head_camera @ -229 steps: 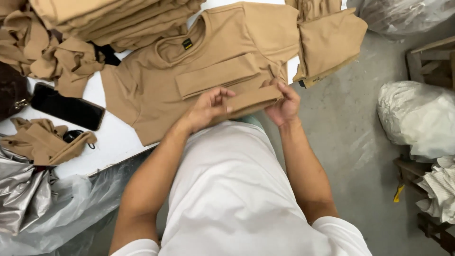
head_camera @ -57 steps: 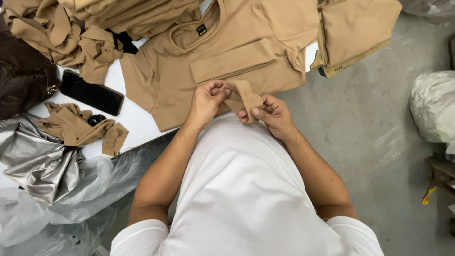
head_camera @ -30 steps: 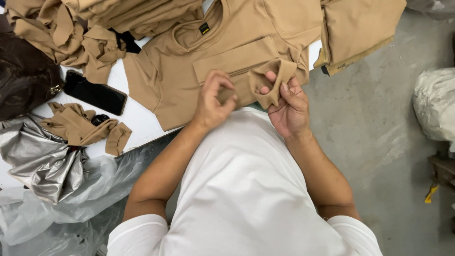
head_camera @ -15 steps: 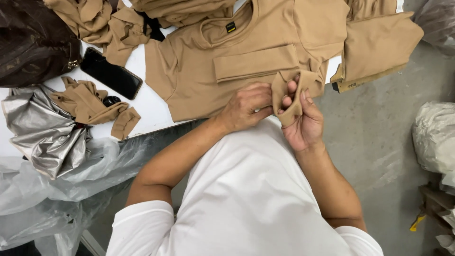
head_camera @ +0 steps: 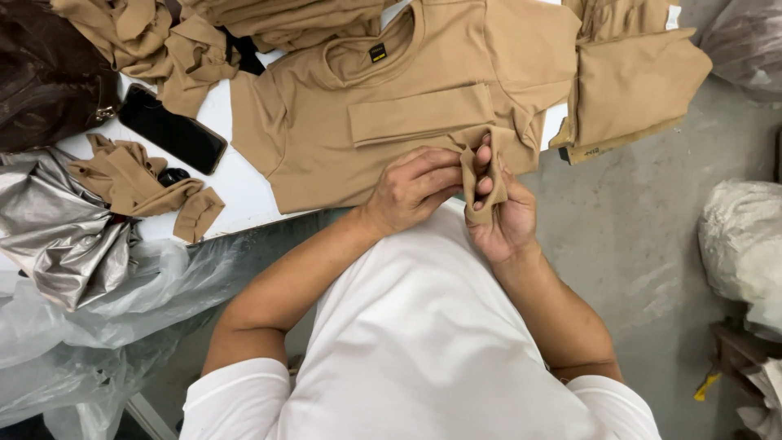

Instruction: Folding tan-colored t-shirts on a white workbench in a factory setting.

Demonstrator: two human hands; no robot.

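Left hand and right hand both grip a small tan fabric strip held upright between them, right fingers curled through it, just in front of a tan shirt lying flat on the white bench with a folded tan band across its chest. Left of the shirt: a black phone, crumpled tan pieces, a dark brown bag, silver foil sheeting and clear plastic hanging off the edge. Folded tan garments sit at the right end of the bench, white bundles on the grey floor further right.
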